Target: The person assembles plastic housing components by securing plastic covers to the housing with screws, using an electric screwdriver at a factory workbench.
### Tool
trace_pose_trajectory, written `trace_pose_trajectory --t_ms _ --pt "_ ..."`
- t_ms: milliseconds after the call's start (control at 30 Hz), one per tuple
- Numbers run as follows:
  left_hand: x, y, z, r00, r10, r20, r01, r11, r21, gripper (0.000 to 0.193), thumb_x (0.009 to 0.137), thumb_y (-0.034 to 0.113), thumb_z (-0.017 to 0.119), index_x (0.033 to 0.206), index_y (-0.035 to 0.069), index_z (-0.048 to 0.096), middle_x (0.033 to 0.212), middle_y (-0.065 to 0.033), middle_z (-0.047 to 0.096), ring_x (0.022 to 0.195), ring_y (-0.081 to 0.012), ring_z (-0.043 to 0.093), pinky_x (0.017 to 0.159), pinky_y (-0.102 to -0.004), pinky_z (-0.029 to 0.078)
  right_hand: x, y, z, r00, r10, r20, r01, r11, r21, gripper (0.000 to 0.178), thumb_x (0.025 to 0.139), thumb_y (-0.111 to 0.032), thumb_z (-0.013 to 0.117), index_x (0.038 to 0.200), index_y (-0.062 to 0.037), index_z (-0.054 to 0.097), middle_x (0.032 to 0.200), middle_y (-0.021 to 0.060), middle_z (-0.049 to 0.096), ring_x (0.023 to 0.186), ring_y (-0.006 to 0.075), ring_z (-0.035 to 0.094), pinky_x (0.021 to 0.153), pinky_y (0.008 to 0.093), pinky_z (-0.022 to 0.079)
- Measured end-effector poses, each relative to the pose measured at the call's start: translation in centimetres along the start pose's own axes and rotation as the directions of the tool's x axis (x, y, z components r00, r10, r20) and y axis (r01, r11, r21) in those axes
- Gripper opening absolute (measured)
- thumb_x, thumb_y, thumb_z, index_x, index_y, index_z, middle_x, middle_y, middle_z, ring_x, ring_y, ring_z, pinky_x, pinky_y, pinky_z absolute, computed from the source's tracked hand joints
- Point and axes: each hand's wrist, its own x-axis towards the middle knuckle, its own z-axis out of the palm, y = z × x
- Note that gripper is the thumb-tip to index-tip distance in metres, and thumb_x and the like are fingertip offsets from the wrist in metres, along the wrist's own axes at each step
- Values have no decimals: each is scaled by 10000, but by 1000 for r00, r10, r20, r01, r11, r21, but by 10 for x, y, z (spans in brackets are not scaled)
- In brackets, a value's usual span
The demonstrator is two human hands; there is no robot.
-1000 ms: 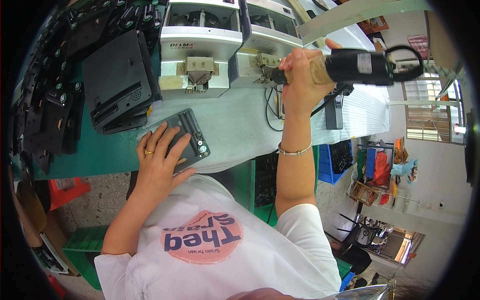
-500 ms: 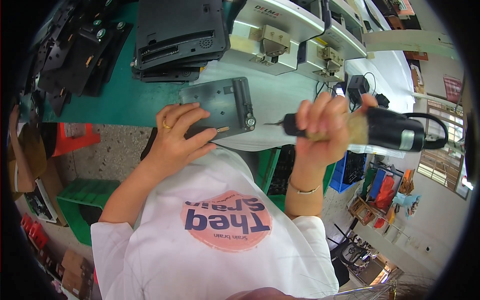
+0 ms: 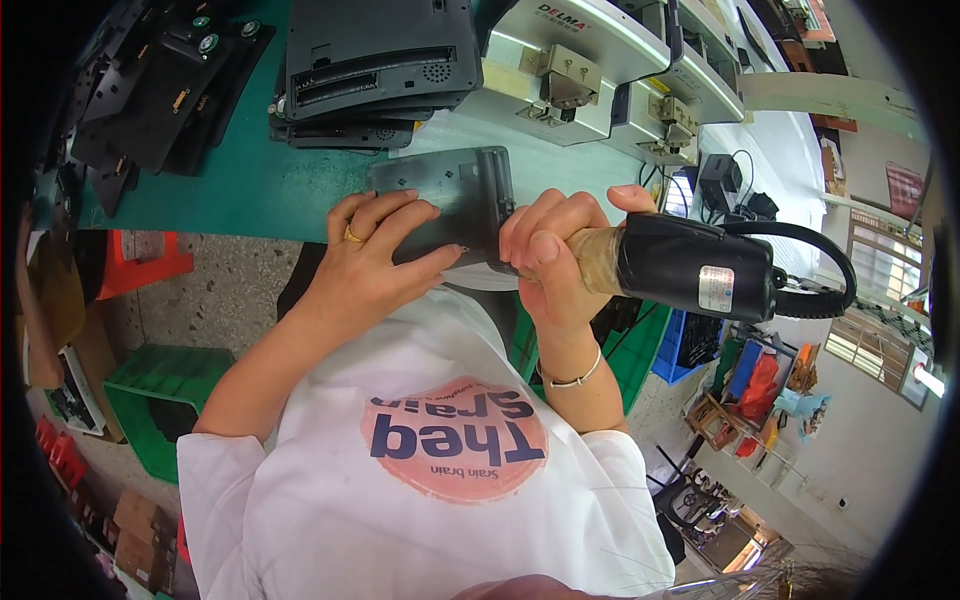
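Note:
A dark plastic panel [image 3: 445, 180] lies at the table's near edge, in front of my body. My left hand [image 3: 375, 245] grips its left part, fingers over the top and thumb near the closer edge. My right hand [image 3: 560, 255] is wrapped around the taped grip of a black electric screwdriver [image 3: 695, 265], its cord looping off at the right end. The tool lies nearly level, its front end at the panel's right near corner. My right fingers hide the bit and that corner, so contact with a screw cannot be seen.
Behind the panel stands a stack of black plastic housings [image 3: 375, 65]. More dark panels [image 3: 165, 110] pile up at the far left. White machines with metal fittings [image 3: 570, 85] stand at the back right. Below the table are a green crate [image 3: 150, 385] and a red stool [image 3: 150, 265].
My right hand has brought the electric screwdriver leftward, from beside the panel to its right near corner. My left hand stays on the panel, its fingers shifted slightly.

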Motion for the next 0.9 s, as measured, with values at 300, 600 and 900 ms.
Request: trace_pose_trajectory --t_ms 300,600,900 --pt "1 0 1 1000 1 -13 -1 1000 -3 367 621 198 813 978 230 732 1193 -42 554 1199 -247 488 1014 -481 329 -2 3 0 1000 9 0 -9 1000 -5 593 884 -64 689 1314 -190 300 668 20 490 568 154 477 502 331 476" --pt "1 -1 1 1000 14 -7 -14 1000 5 370 630 193 802 991 238 733 1195 -37 553 1195 -244 490 1014 -482 329 0 8 6 997 -70 -41 72 997 36 573 821 73 684 1271 -53 352 677 47 596 556 139 554 561 267 476" --pt "0 -1 2 1000 -1 -25 1 1000 6 333 657 195 792 980 250 737 1187 -33 558 1195 -241 491 1009 -479 340 -3 5 8 996 -80 -39 82 996 42 560 820 77 680 1258 -51 357 668 38 584 555 130 547 563 270 483"
